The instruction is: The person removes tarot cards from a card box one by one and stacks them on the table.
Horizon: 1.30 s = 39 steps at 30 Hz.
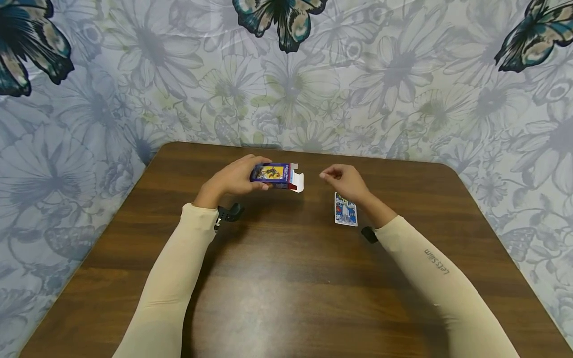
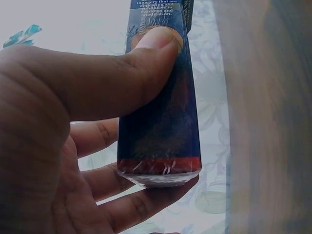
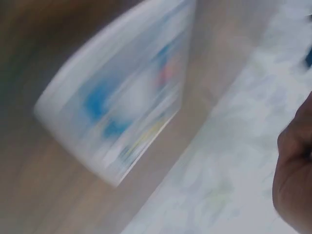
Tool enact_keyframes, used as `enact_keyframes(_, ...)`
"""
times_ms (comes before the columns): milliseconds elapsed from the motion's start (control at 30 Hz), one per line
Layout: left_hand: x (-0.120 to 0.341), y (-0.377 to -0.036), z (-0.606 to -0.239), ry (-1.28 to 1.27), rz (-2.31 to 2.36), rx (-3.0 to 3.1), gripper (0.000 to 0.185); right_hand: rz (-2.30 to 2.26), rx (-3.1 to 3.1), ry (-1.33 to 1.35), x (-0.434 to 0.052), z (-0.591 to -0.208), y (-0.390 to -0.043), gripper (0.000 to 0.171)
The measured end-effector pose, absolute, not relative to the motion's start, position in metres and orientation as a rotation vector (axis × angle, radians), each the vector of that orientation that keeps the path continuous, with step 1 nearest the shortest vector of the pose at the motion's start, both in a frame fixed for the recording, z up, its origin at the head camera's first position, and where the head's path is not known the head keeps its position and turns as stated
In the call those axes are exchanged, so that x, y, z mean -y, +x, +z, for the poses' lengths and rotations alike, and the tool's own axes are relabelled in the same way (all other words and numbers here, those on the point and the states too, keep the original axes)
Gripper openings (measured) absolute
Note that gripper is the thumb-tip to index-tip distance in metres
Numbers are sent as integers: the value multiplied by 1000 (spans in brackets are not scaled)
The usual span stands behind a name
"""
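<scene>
My left hand (image 1: pixel 239 175) grips a blue card box (image 1: pixel 273 172) with a yellow picture on its face, held above the table. The box's end flap (image 1: pixel 298 182) stands open toward the right. In the left wrist view, the thumb (image 2: pixel 156 44) presses the box's narrow dark blue side (image 2: pixel 161 131), and fingers support it from behind and below. My right hand (image 1: pixel 346 181) is to the right of the box, fingers curled with tips close together and nothing visible between them. Just below it lies a blue-and-white printed card stack (image 1: pixel 345 211), blurred in the right wrist view.
The brown wooden table (image 1: pixel 268 278) spreads under both arms, with its far edge just beyond the hands. Behind it hangs a floral cloth (image 1: pixel 295 94) with butterfly prints. Black wrist devices show at the left wrist (image 1: pixel 230 213) and the right wrist (image 1: pixel 369 234).
</scene>
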State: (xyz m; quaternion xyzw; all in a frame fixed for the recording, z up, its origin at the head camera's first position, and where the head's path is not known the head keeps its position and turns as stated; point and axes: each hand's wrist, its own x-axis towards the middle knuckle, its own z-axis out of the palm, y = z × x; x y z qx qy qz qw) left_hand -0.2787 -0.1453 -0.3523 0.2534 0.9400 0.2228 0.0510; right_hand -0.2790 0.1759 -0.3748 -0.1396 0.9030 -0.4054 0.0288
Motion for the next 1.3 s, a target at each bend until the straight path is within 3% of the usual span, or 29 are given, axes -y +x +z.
enact_keyframes(133, 145, -279, -351, 776, 695, -2868, 72, -1495, -2474, -380, -145, -364, -272, 28)
enact_keyframes(367, 143, -277, -351, 756, 717, -2870, 72, -1491, -2310, -162, -117, -369, -273, 31)
enact_keyframes(500, 142, -275, -351, 760, 727, -2867, 73, -1532, -2290, -119, -108, -369, -271, 24)
enact_keyframes(633, 143, -275, -350, 772, 734, -2863, 73, -1524, -2289, -107, -103, -368, -270, 20)
enact_keyframes(1300, 144, -273, -346, 763, 689, -2877, 72, -1471, -2313, -82, -108, -368, -268, 29)
